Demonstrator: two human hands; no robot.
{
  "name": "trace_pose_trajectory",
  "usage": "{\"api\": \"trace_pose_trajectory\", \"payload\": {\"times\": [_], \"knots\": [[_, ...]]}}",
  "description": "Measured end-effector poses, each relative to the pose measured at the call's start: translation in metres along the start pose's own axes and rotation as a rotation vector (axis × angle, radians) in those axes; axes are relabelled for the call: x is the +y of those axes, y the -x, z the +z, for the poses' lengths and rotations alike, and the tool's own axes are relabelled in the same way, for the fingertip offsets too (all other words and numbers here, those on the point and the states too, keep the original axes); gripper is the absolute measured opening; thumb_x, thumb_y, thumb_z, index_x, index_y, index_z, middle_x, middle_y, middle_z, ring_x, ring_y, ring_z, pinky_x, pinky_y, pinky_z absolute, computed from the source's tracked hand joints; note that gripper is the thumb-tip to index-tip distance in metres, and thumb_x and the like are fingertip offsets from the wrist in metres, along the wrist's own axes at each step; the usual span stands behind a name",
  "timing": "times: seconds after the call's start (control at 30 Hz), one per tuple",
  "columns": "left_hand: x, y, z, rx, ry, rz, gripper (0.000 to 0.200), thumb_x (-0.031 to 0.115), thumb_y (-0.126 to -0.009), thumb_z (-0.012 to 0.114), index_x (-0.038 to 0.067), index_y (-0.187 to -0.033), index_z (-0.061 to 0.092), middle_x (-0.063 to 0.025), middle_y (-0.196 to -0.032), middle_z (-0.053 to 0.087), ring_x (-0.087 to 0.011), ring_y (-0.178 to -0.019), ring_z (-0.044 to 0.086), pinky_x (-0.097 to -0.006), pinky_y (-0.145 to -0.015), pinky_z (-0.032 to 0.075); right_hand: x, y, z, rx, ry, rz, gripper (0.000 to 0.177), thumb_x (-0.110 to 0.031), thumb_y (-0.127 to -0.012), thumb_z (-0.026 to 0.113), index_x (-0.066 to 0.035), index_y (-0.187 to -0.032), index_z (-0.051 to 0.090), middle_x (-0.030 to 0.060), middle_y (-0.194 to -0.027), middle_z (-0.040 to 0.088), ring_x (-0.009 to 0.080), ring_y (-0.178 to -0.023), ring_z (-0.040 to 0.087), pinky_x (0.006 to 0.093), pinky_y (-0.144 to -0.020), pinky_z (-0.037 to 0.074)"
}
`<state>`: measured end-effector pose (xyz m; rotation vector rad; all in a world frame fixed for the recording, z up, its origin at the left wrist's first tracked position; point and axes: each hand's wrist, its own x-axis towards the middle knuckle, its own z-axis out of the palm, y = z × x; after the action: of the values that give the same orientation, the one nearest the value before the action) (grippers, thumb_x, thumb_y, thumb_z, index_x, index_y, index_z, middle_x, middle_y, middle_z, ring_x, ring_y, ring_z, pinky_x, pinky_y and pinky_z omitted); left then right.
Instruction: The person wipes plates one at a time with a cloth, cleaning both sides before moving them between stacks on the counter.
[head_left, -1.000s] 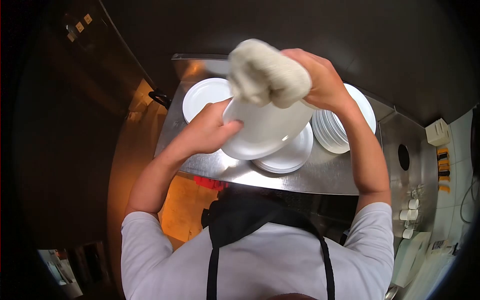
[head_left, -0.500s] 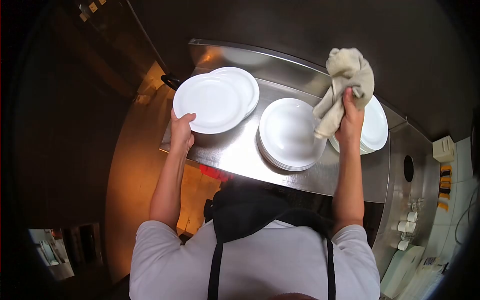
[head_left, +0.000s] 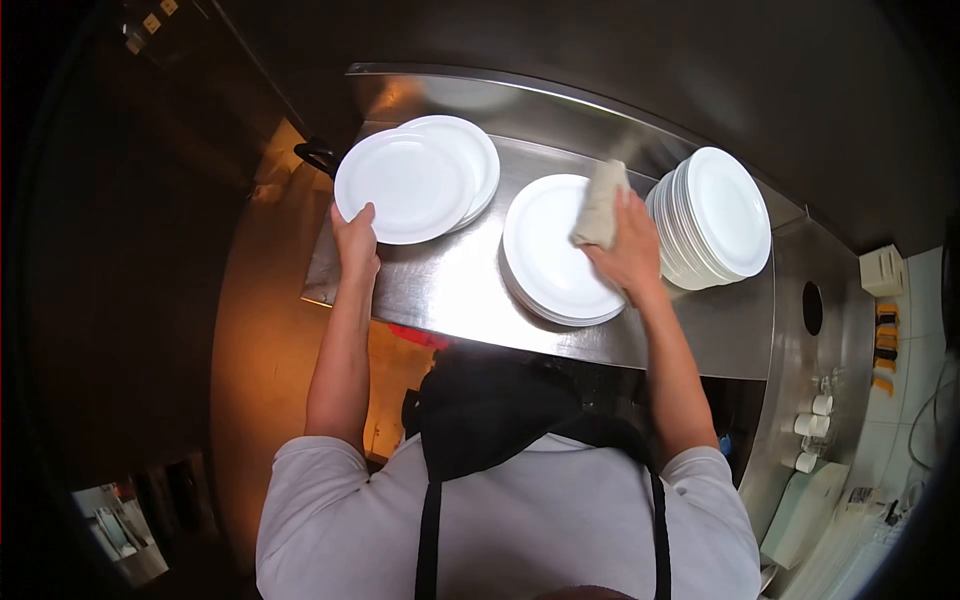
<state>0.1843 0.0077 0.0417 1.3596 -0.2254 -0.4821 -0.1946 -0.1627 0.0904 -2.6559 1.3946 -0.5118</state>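
My left hand (head_left: 356, 242) grips the near rim of a white plate (head_left: 405, 188), thumb on top and fingers underneath. That plate overlaps a small pile of white plates (head_left: 475, 150) behind it, at the left of the steel counter. In the middle stands a stack of white plates (head_left: 550, 255). My right hand (head_left: 630, 245) is closed on a beige cloth (head_left: 602, 205) at the right side of this stack, over its top plate. To the right of that hand rises a taller stack of white plates (head_left: 728, 212).
The steel counter (head_left: 430, 295) has a raised back edge along the dark wall. A black handle (head_left: 315, 153) juts out beyond the left plates. White cups (head_left: 812, 425) sit on the right-hand steel surface, near a round hole (head_left: 812, 308).
My right hand has brought the cloth down and left onto the middle stack, uncovering the tall stack at right. My left hand still holds its plate.
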Motion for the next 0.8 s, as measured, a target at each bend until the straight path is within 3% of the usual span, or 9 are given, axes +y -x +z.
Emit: {"api": "trace_pose_trajectory", "payload": {"times": [0.13,0.27,0.4,0.5,0.57,0.63,0.67,0.73,0.8], "knots": [[-0.042,-0.025,0.007,0.123,-0.313,0.001,0.078,0.010,-0.086,0.071,0.011,-0.154,0.034,-0.0232,-0.151,0.034,-0.0334,-0.134,0.043,-0.0411,-0.109,0.040,-0.049,-0.009,0.012,-0.160,-0.152,-0.152,0.103,-0.042,-0.077,0.076,-0.006,-0.158,0.023,0.0228,-0.158,0.035,0.0358,-0.148,0.031,0.0493,-0.123,0.018],[-0.034,-0.012,0.039,0.190,-0.599,-0.019,0.084,0.020,-0.084,0.075,0.016,-0.156,0.032,-0.0234,-0.157,0.022,-0.0381,-0.140,0.033,-0.0517,-0.114,0.029,-0.064,0.022,0.005,-0.301,-0.312,-0.329,0.093,-0.023,-0.073,0.077,-0.008,-0.155,0.034,0.0217,-0.151,0.044,0.0343,-0.144,0.039,0.0488,-0.121,0.026],[-0.015,0.006,0.059,0.256,-0.843,-0.074,0.086,0.030,-0.085,0.075,0.015,-0.157,0.031,-0.0213,-0.159,0.021,-0.0402,-0.143,0.026,-0.0605,-0.114,0.020,-0.034,0.058,-0.031,-0.425,-0.288,-0.303,0.087,-0.011,-0.070,0.076,-0.007,-0.150,0.041,0.0201,-0.148,0.048,0.0344,-0.141,0.043,0.0490,-0.118,0.030],[-0.016,0.023,0.061,0.386,-0.918,0.231,0.079,0.024,-0.087,0.075,0.009,-0.153,0.035,-0.0203,-0.157,0.027,-0.0391,-0.143,0.028,-0.0558,-0.114,0.024,0.009,0.056,-0.034,-0.361,-0.125,-0.153,0.085,-0.007,-0.069,0.076,-0.004,-0.148,0.043,0.0199,-0.148,0.049,0.0349,-0.140,0.044,0.0497,-0.117,0.032],[-0.006,0.068,0.054,-0.033,-0.712,0.723,0.059,0.013,-0.087,0.074,0.003,-0.139,0.049,-0.0191,-0.143,0.047,-0.0360,-0.132,0.045,-0.0488,-0.109,0.034,0.022,0.032,-0.021,-0.252,0.065,-0.082,0.090,-0.016,-0.072,0.076,-0.001,-0.151,0.035,0.0206,-0.151,0.045,0.0375,-0.142,0.040,0.0532,-0.116,0.031],[-0.021,0.123,0.054,-0.657,-0.477,0.538,0.029,0.006,-0.082,0.073,0.002,-0.110,0.069,-0.0125,-0.103,0.070,-0.0276,-0.090,0.065,-0.0438,-0.093,0.048,0.000,0.018,-0.011,-0.243,-0.121,-0.249,0.093,-0.025,-0.075,0.075,-0.004,-0.154,0.031,0.0213,-0.154,0.041,0.0382,-0.144,0.037,0.0544,-0.117,0.029],[-0.008,0.138,0.068,-0.962,-0.512,1.038,0.027,0.012,-0.077,0.079,0.006,-0.103,0.072,-0.0095,-0.098,0.071,-0.0252,-0.088,0.064,-0.0435,-0.092,0.049,-0.017,0.011,-0.007,-0.235,-0.214,-0.331,0.095,-0.029,-0.076,0.075,-0.005,-0.156,0.029,0.0216,-0.155,0.038,0.0385,-0.145,0.036,0.0549,-0.117,0.027],[-0.009,0.177,0.083,-1.038,-0.521,1.008,0.022,0.025,-0.079,0.080,0.009,-0.094,0.073,-0.0043,-0.096,0.070,-0.0268,-0.095,0.064,-0.0476,-0.098,0.044,-0.057,-0.003,-0.011,-0.392,-0.222,-0.442,0.096,-0.040,-0.078,0.072,-0.012,-0.158,0.027,0.0220,-0.158,0.033,0.0378,-0.147,0.032,0.0548,-0.120,0.022],[-0.015,0.173,0.090,-1.012,-0.594,1.027,0.025,0.029,-0.077,0.081,0.011,-0.094,0.074,-0.0020,-0.097,0.070,-0.0246,-0.095,0.064,-0.0499,-0.099,0.042,-0.059,-0.022,0.008,-0.318,-0.231,-0.449,0.094,-0.040,-0.079,0.072,-0.016,-0.158,0.028,0.0223,-0.158,0.034,0.0383,-0.147,0.032,0.0548,-0.120,0.020]]}}
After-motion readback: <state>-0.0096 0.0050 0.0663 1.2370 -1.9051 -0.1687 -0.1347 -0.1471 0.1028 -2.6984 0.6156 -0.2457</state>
